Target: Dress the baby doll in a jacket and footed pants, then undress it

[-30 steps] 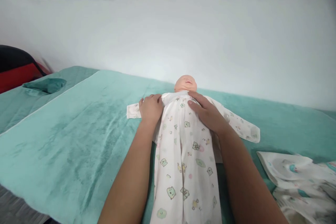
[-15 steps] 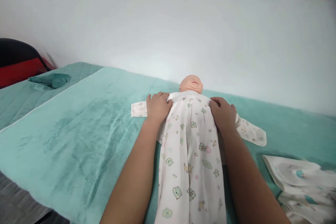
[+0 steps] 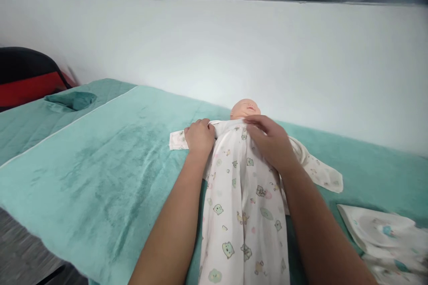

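A wide teal towel covers the surface, so what carries it is hidden; its near edge is blurred. On it, right of centre, a baby doll lies on its back in a white printed sleepsuit, whose lower end is cut off by the bottom edge. Only the top of the doll's head shows. Another printed cloth lies crumpled at lower right, partly out of view.

The right hand rests flat on the chest by the collar, grip released, and covers the neck. The left hand sits curled on the shoulder over one sleeve; I cannot tell whether its grip pinches fabric. A dark green cloth lies far left.
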`<action>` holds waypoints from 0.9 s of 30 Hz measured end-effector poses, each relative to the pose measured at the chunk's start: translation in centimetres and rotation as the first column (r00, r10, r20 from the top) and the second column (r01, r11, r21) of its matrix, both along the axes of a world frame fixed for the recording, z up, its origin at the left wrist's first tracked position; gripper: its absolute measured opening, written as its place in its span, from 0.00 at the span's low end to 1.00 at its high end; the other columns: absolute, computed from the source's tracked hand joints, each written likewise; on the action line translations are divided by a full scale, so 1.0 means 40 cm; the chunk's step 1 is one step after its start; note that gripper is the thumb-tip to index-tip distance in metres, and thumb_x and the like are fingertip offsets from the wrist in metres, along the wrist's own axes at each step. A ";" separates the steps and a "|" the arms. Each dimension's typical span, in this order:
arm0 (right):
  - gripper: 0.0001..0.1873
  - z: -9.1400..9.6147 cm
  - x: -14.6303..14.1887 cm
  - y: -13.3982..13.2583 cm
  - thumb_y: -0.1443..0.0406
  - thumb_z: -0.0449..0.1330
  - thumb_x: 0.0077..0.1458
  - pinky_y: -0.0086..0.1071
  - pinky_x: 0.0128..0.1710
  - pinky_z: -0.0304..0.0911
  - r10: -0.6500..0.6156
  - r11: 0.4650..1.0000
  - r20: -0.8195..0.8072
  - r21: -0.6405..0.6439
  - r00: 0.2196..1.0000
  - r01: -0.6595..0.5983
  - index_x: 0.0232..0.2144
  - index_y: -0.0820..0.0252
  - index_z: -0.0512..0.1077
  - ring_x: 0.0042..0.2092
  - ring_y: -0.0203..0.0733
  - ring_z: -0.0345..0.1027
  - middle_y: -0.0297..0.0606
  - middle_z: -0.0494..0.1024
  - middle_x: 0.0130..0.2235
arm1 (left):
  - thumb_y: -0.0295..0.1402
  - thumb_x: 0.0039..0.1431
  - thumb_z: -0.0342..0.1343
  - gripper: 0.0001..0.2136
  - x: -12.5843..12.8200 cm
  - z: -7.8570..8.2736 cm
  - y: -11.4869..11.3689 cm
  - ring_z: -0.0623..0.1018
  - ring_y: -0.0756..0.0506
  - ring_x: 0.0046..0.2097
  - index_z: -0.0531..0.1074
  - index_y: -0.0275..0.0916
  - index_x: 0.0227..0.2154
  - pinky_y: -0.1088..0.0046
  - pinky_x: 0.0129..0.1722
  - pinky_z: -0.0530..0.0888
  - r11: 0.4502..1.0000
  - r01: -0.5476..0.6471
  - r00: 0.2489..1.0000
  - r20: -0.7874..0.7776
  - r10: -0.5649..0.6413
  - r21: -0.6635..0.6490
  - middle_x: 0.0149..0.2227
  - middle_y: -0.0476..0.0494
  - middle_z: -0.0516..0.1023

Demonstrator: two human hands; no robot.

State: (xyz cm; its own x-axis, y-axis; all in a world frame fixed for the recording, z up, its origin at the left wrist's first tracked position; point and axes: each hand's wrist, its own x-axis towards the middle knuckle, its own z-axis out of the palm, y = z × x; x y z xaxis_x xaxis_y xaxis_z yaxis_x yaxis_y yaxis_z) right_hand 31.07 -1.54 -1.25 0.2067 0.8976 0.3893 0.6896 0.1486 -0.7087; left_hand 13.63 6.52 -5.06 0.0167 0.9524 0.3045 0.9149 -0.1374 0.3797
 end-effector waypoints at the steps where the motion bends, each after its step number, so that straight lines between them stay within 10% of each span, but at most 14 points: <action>1: 0.17 0.020 -0.028 0.017 0.60 0.55 0.58 0.44 0.57 0.61 0.101 0.993 0.139 -0.070 0.985 -0.092 0.47 0.55 0.75 0.56 0.49 0.69 0.40 0.78 0.54 | 0.35 0.65 0.43 0.15 0.001 -0.001 0.001 0.78 0.38 0.47 0.76 0.43 0.39 0.61 0.46 0.66 1.000 -0.006 1.000 -0.006 0.006 -0.008 0.41 0.41 0.81; 5: 0.14 0.071 -0.121 0.122 0.64 0.54 0.57 0.40 0.45 0.64 0.441 0.877 0.567 -0.438 0.696 -0.199 0.41 0.58 0.77 0.51 0.53 0.70 0.45 0.79 0.49 | 0.38 0.68 0.40 0.19 -0.002 0.001 0.002 0.77 0.36 0.48 0.77 0.40 0.38 0.58 0.47 0.66 0.999 0.008 0.998 -0.069 -0.010 -0.031 0.40 0.37 0.81; 10: 0.13 0.068 -0.173 0.215 0.67 0.55 0.55 0.34 0.34 0.61 0.608 0.745 0.608 -0.660 0.511 -0.101 0.39 0.57 0.78 0.39 0.47 0.74 0.43 0.81 0.41 | 0.36 0.68 0.39 0.21 -0.008 -0.004 0.008 0.77 0.36 0.48 0.79 0.39 0.36 0.57 0.46 0.67 0.998 0.034 0.992 -0.118 -0.040 -0.054 0.37 0.35 0.81; 20: 0.25 0.123 -0.073 0.200 0.52 0.59 0.56 0.39 0.44 0.64 0.488 0.816 0.616 -0.573 0.619 -0.073 0.56 0.41 0.72 0.45 0.51 0.74 0.36 0.80 0.50 | 0.35 0.70 0.36 0.19 -0.014 0.009 -0.009 0.78 0.38 0.47 0.75 0.39 0.41 0.61 0.45 0.68 0.999 -0.016 1.000 -0.013 0.017 0.048 0.41 0.39 0.80; 27: 0.28 0.160 0.067 0.111 0.47 0.55 0.57 0.44 0.42 0.65 0.223 0.872 0.651 -0.466 0.726 0.149 0.58 0.40 0.70 0.47 0.56 0.73 0.37 0.78 0.53 | 0.26 0.66 0.39 0.16 -0.027 0.002 0.001 0.78 0.37 0.49 0.73 0.39 0.43 0.60 0.47 0.70 0.992 -0.042 0.999 0.001 0.043 -0.118 0.42 0.38 0.79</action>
State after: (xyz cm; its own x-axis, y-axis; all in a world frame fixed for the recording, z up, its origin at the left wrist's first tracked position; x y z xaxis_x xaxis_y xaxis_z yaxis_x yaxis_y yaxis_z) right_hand 33.76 2.89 5.15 0.0223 0.9985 -0.0501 0.9987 -0.0245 -0.0457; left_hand 12.53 6.56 -5.00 -0.0253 0.9815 0.1899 0.9176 -0.0526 0.3941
